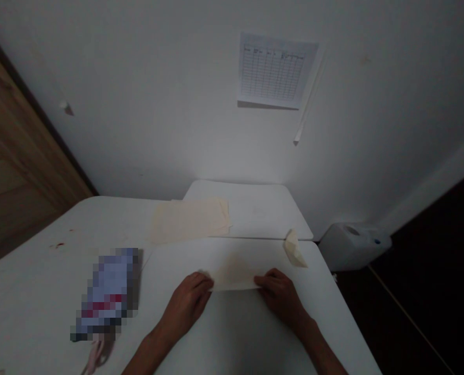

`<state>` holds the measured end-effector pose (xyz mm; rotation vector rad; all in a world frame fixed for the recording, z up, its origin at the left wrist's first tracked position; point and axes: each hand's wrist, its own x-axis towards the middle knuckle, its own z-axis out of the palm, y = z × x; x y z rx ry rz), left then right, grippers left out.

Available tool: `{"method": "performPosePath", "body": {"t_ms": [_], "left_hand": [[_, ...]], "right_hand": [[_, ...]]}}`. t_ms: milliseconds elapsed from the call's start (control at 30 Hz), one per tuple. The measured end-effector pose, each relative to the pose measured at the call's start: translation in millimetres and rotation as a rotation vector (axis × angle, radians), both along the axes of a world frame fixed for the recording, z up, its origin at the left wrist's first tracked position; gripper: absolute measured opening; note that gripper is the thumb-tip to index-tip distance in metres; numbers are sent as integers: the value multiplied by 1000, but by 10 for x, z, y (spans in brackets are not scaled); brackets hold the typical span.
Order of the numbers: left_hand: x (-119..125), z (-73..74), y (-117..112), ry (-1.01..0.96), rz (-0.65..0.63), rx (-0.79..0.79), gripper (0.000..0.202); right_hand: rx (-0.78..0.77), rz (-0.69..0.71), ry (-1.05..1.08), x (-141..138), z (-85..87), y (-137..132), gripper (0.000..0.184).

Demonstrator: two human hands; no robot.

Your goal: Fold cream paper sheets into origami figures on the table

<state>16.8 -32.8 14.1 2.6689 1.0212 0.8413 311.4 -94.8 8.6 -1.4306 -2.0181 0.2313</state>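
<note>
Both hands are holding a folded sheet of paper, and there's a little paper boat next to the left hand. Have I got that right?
Not quite: the head view shows the paper boat next to the right hand, not the left hand. Both hands are indeed holding the folded sheet.

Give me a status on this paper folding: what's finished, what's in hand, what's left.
Finished: one folded paper boat sits to the right of the hands. In hand: the left hand and right hand pinch the ends of a folded cream paper strip. Left: a stack of flat cream sheets lies unfolded farther along the table.
</note>
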Motion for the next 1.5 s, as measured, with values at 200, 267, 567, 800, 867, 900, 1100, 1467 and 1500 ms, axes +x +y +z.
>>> {"method": "performPosePath", "body": {"t_ms": [200,267,567,800,867,900,1100,1467,1500], "left_hand": [[120,65,30,-67,154,-100,27],[168,90,66,-52,224,-121,31],[205,51,271,-72,187,-292,33],[32,49,281,-184,-82,-395,18],[-11,60,253,-203,-141,-393,14],[-26,66,237,-206,-149,-389,14],[11,104,152,-190,-37,-340,20],[248,39,270,-27,218,-188,26],[253,32,281,-23,209,-188,25]], "right_hand": [[-58,-187,125,-58,-12,92,31],[-68,-235,146,-76,-6,141,36],[-172,-280,231,-74,-12,244,42],[-188,-123,232,107,-103,194,17],[-183,-80,240,152,-117,163,11],[-175,-65,238,164,-118,148,11],[-110,-110,190,87,-75,96,19],[-188,-292,298,-91,-46,162,47],[-202,-265,298,-82,-34,156,49]]}}
